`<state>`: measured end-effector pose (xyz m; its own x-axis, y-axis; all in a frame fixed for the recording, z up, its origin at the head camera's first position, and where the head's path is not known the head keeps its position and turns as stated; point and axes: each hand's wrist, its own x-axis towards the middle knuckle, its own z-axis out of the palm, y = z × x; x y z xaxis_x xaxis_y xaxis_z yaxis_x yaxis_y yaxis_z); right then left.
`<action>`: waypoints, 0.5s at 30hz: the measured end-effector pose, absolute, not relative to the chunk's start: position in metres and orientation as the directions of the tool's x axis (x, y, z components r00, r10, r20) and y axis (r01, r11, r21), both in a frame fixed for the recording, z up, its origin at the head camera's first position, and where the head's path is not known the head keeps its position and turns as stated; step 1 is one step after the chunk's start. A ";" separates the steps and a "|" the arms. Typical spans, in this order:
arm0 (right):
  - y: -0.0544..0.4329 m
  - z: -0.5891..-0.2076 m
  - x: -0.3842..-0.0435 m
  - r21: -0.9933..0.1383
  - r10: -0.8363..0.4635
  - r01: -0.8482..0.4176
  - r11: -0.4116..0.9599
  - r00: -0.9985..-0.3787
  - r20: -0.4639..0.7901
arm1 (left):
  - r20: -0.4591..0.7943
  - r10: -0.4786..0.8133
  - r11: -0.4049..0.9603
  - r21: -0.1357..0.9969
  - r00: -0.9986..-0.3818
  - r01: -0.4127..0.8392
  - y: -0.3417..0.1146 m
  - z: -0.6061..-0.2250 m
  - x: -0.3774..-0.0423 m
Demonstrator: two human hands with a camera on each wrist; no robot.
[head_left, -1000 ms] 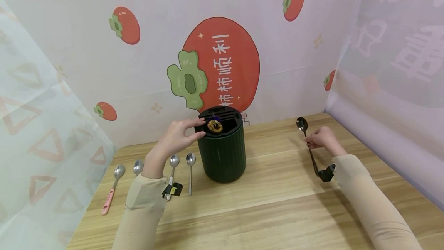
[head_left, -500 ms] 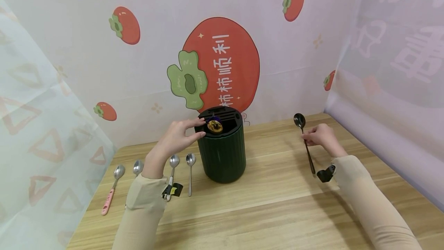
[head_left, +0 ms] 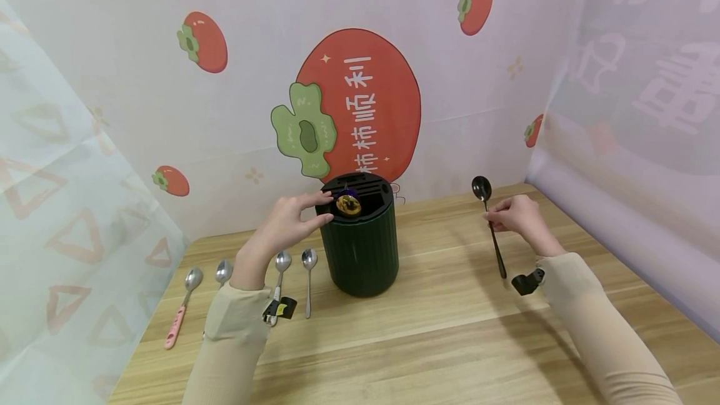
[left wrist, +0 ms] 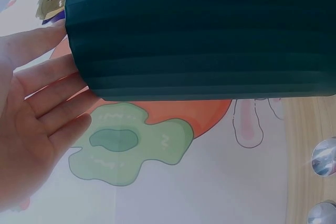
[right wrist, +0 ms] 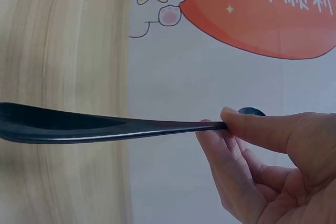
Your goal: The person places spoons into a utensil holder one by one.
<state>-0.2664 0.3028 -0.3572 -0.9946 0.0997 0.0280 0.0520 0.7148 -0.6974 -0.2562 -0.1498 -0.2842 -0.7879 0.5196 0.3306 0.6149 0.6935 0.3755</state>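
A dark green ribbed utensil holder (head_left: pixel 362 261) with a black slotted top stands on the table's middle. The gold bowl of a spoon (head_left: pixel 349 205), purple at its edge, shows in its opening. My left hand (head_left: pixel 289 220) rests at the holder's left rim; in the left wrist view its fingers (left wrist: pixel 52 72) lie fairly straight against the wall. To the right, my right hand (head_left: pixel 520 217) pinches a long black spoon (head_left: pixel 482 189) midway along its handle between thumb and fingers. The spoon is tilted, bowl up and away, its handle end pointing down toward the table.
Several silver spoons lie in a row on the left, among them a pink-handled spoon (head_left: pixel 175 327) and a plain spoon (head_left: pixel 309 261) beside the holder. My left forearm partly covers the row. A printed cloth backdrop (head_left: pixel 253 80) rises behind the wooden table (head_left: pixel 439 342).
My right hand has raised the black spoon and carried it slightly left, its handle end now off the table. The left hand and the holder stay where they were.
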 end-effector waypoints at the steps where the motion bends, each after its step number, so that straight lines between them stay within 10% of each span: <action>1: 0.302 -0.356 -0.266 -0.703 0.100 0.049 0.710 -0.995 0.032 | 0.331 0.519 0.693 0.376 -0.788 0.615 -0.150 -0.284 -0.256; 15: 0.296 -0.345 -0.262 -0.726 0.092 0.002 0.688 -0.992 0.084 | 0.328 0.519 0.695 0.376 -0.790 0.613 -0.150 -0.284 -0.257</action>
